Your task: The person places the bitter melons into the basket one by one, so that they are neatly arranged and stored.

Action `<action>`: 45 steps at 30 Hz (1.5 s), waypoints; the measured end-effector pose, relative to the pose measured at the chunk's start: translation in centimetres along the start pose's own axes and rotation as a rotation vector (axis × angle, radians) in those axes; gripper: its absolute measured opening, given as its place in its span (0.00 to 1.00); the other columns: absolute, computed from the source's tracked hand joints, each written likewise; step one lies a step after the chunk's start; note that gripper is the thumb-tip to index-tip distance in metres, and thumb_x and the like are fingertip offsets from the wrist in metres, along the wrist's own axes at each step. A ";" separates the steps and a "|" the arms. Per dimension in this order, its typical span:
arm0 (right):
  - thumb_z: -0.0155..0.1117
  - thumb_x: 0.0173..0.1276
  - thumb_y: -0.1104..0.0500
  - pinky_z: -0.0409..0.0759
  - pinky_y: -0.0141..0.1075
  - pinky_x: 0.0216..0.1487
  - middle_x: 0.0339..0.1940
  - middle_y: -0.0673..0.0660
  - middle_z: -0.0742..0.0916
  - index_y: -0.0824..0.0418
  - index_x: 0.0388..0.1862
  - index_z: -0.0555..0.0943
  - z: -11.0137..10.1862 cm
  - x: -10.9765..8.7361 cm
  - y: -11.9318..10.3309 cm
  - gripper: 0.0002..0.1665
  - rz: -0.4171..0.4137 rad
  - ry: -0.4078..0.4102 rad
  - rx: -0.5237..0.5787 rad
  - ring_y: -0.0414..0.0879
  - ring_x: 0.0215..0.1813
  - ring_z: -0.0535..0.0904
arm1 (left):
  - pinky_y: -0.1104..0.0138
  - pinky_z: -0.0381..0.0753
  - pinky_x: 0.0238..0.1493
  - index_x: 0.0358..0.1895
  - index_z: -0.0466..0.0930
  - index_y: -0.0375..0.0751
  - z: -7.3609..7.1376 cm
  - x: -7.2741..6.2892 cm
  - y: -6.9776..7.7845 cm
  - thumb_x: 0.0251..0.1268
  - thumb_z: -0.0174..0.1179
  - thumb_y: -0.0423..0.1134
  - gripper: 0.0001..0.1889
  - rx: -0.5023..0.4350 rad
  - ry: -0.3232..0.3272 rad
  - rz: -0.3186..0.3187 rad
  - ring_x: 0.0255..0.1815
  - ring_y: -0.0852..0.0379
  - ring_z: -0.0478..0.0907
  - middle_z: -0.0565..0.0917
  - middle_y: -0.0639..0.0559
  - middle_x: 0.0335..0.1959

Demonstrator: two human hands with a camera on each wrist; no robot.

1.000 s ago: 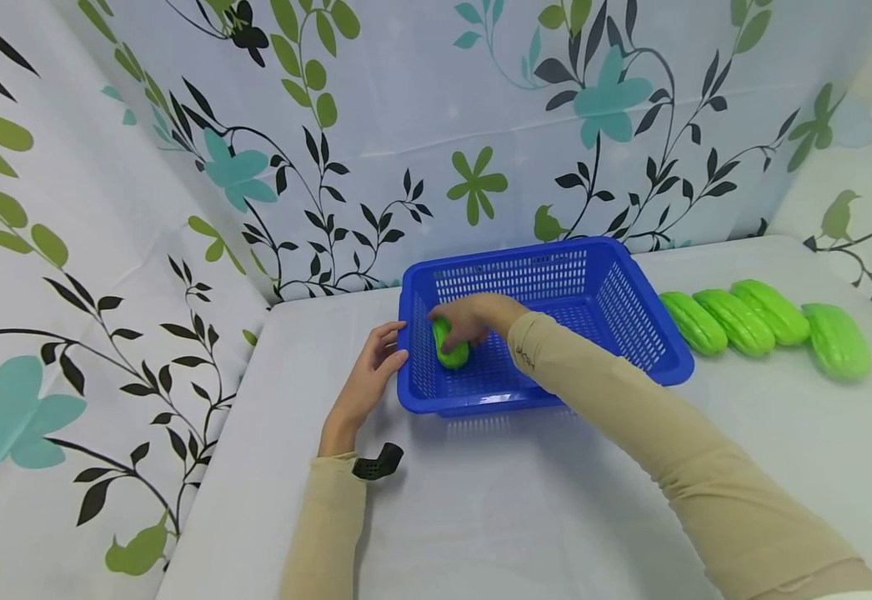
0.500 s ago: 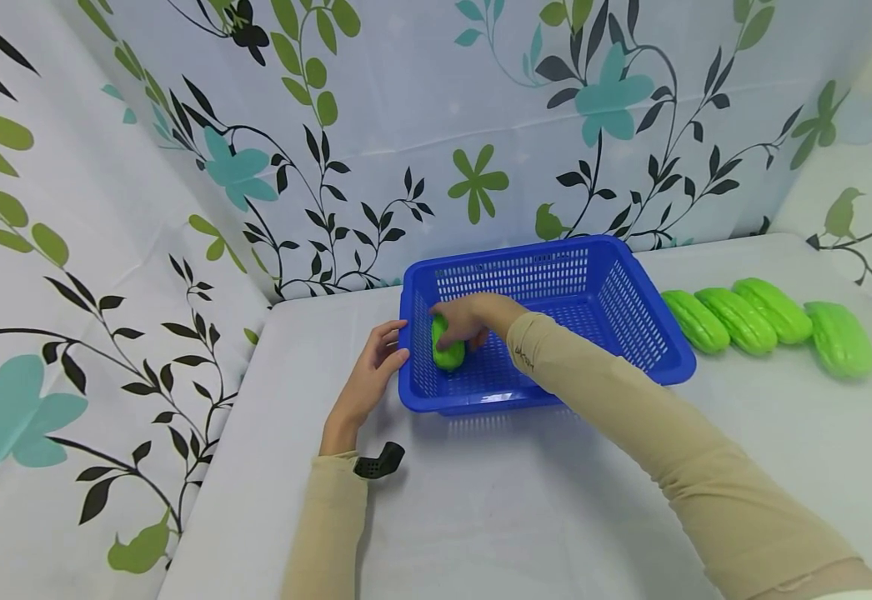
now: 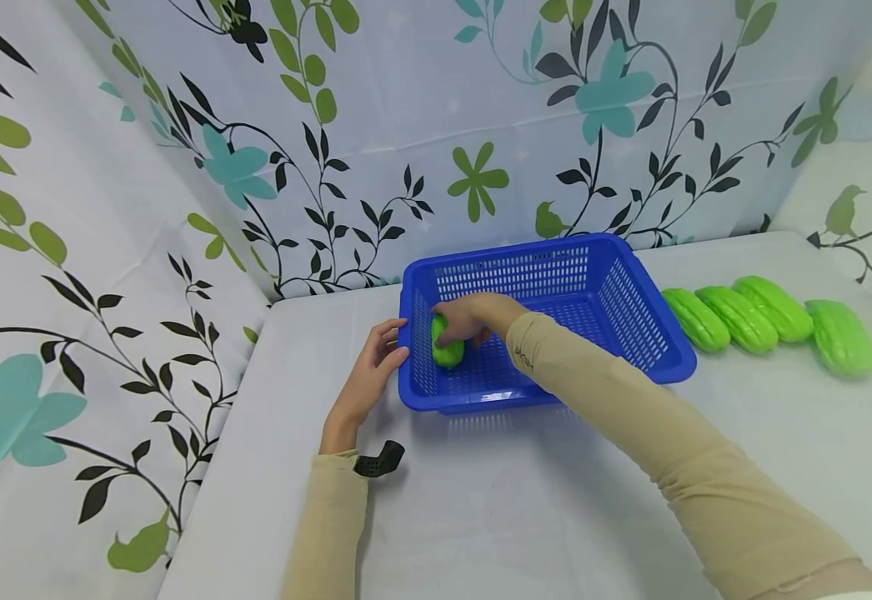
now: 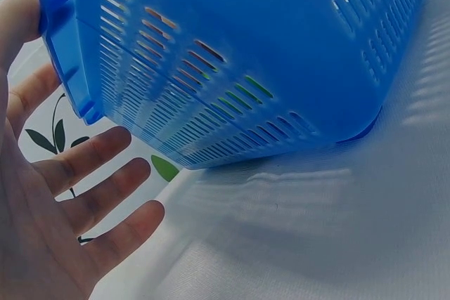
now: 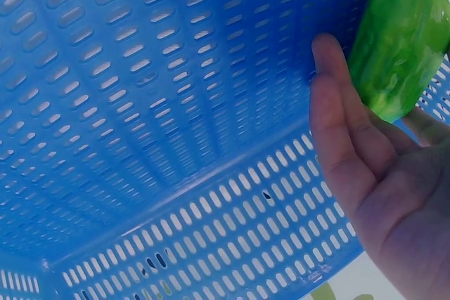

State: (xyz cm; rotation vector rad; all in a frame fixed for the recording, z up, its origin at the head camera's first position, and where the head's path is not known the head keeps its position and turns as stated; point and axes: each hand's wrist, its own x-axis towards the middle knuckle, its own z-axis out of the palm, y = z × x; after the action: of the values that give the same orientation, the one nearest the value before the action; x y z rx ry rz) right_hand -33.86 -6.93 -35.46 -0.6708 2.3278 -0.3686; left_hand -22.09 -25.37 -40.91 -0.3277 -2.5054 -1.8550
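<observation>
A blue perforated plastic basket [image 3: 616, 379] stands on the table. Inside, near its left wall, my right hand [image 3: 469, 318] grips a ridged green cucumber [image 3: 447, 350] between thumb and fingers. The right wrist view has that cucumber [image 5: 401, 43] at upper right, with fingers [image 5: 337, 114] along one side and the thumb partly hidden behind it. Outside the basket, my left hand [image 3: 368, 371] touches the left rim with fingertips and thumb. In the left wrist view, several fingers of the left hand [image 4: 42, 216] are spread and relaxed beside the slotted wall.
Several more green cucumbers [image 3: 736, 319] lie right of the basket, one of them [image 3: 841, 337] set a little apart. A white cloth [image 3: 481, 517] covers the table. Patterned curtain [image 3: 406, 125] rises behind and at both sides.
The cucumber in my right hand has shifted slightly left within the basket, closer to the left wall. My left hand stays at the rim.
</observation>
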 end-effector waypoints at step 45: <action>0.66 0.66 0.47 0.65 0.57 0.67 0.67 0.65 0.75 0.67 0.71 0.67 -5.6 -13.1 5.2 0.41 -0.172 0.455 -0.155 0.62 0.70 0.67 | 0.42 0.56 0.70 0.73 0.57 0.43 0.0 0.7 -1.5 0.76 0.49 0.39 0.26 -0.003 0.007 0.003 0.72 0.37 0.59 0.63 0.34 0.71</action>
State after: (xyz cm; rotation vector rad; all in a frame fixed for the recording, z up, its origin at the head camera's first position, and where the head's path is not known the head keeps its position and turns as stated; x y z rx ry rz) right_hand -31.20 5.11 -26.59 -0.9466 2.7578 -0.4604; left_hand -23.01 -25.72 -42.23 -0.3236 -2.4968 -1.8555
